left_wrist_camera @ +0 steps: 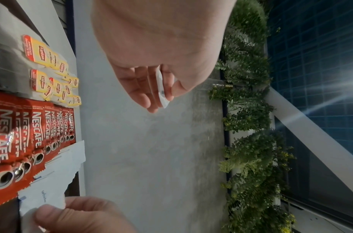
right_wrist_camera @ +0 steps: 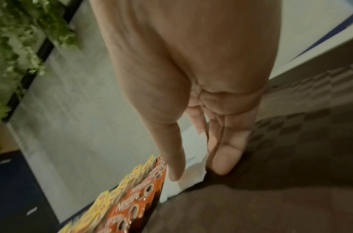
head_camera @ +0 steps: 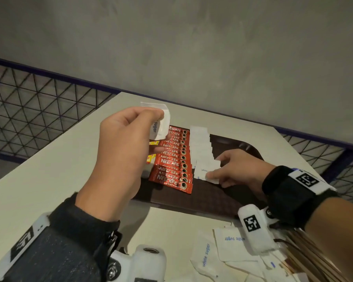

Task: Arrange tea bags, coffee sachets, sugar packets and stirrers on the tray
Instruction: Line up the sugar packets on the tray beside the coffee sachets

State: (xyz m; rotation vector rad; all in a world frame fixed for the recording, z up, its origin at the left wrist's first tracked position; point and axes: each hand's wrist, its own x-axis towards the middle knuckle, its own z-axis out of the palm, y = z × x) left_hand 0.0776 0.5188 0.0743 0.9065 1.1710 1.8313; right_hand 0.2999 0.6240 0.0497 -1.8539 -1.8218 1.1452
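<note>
A dark brown tray [head_camera: 228, 202] lies on the pale table. On it sit a row of yellow tea bags [left_wrist_camera: 51, 71], an overlapping row of red Nescafe sachets [head_camera: 172, 159] and a row of white sugar packets [head_camera: 202, 149]. My left hand [head_camera: 157, 127] is raised over the sachets and pinches one white sugar packet [head_camera: 161, 123] between thumb and fingers. My right hand [head_camera: 214, 176] is down on the tray, its thumb [right_wrist_camera: 175, 167] and fingers [right_wrist_camera: 227, 157] on the nearest sugar packet [head_camera: 207, 170] of the row.
Loose white sugar packets [head_camera: 222, 251] and a bundle of wooden stirrers [head_camera: 306, 253] lie on the table's near right, below my right wrist. A wire mesh railing [head_camera: 39, 110] runs behind the table, with a grey wall beyond.
</note>
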